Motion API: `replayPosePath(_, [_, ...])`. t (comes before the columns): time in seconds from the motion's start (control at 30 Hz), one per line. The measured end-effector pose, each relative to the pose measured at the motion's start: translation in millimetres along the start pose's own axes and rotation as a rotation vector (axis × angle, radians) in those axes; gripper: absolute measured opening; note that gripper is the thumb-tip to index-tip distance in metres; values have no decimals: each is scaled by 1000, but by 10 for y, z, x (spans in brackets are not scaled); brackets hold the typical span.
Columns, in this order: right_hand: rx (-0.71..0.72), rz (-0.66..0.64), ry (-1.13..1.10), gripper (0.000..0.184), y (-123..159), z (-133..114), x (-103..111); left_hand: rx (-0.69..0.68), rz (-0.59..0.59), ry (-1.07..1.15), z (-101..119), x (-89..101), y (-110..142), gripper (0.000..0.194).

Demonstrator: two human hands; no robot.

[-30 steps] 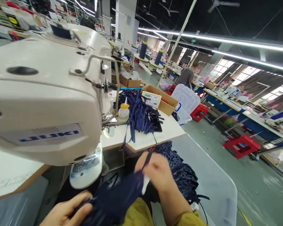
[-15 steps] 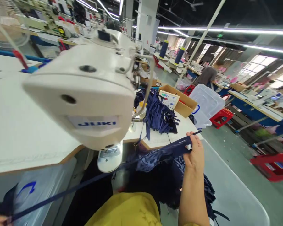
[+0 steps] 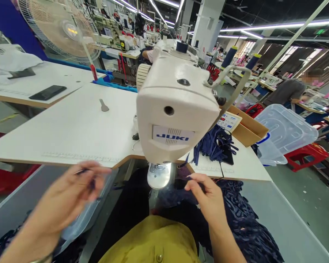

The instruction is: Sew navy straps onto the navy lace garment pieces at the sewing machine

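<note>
My left hand [image 3: 76,190] is raised over the front edge of the table, left of the sewing machine [image 3: 178,109]. It is blurred, its fingers curled around something small and dark that I cannot make out. Right of the machine's lit arm end [image 3: 159,177], my right hand [image 3: 207,197] pinches thumb and forefinger together at a small bit of navy fabric strip [image 3: 188,178]. Dark navy fabric [image 3: 178,195] lies under the machine, over my lap. More patterned navy fabric [image 3: 244,219] is heaped below my right forearm.
A bundle of navy strips [image 3: 208,146] lies on the white table [image 3: 82,128], with a cardboard box [image 3: 249,128] behind it. Clear plastic lids [image 3: 285,124] are at right. A phone [image 3: 48,92], a small metal piece [image 3: 104,106] and a fan [image 3: 68,31] are at left.
The long navy strip stretched between my hands no longer shows. My left hand has risen from the lower left corner toward the table edge; my right hand has come nearer the machine. The view has turned left.
</note>
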State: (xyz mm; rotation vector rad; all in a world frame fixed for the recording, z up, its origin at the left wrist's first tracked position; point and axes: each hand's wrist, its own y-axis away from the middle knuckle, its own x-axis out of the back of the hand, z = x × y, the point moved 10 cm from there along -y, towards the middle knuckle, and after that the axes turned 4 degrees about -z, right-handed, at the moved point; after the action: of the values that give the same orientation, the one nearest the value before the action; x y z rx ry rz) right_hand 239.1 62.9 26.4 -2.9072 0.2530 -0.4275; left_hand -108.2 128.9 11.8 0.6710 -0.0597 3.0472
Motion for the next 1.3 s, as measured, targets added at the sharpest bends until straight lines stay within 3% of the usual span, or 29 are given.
replayPosePath(0.07, [83,-104,56,9,17,-158,-267,93,-336,199,80,-689,154,28])
replayPosePath(0.1, [134,-139,93,11,30,-237,-375,83,-428,207,178,-938,238,29])
replayPosePath(0.17, [249,-188,195,14,68,-380,-552,53,-543,178,340,-1294,367,31])
replayPosePath(0.23, [366,-193,334,16,118,-494,-666,13,-554,118,449,-1442,413,33])
replayPosePath(0.4, [587,-38,700,13,237,-690,-736,-163,-421,-54,649,-1359,409,31])
replayPosePath(0.57, [694,56,859,15,339,-776,-757,-308,-242,-318,759,-1214,471,26])
replayPosePath(0.8, [730,63,928,17,411,-811,-813,-510,-159,-502,901,-1247,560,29])
replayPosePath(0.9, [710,81,884,14,405,-821,-764,-519,-118,-500,929,-1233,565,27])
replayPosePath(1.07, [707,106,873,15,403,-813,-729,-492,-173,-496,901,-1297,553,27])
replayPosePath(1.23, [696,95,909,18,402,-816,-732,-801,14,-724,1059,-1275,724,22])
replayPosePath(1.3, [692,94,913,19,402,-829,-725,-857,53,-799,1073,-1284,774,23])
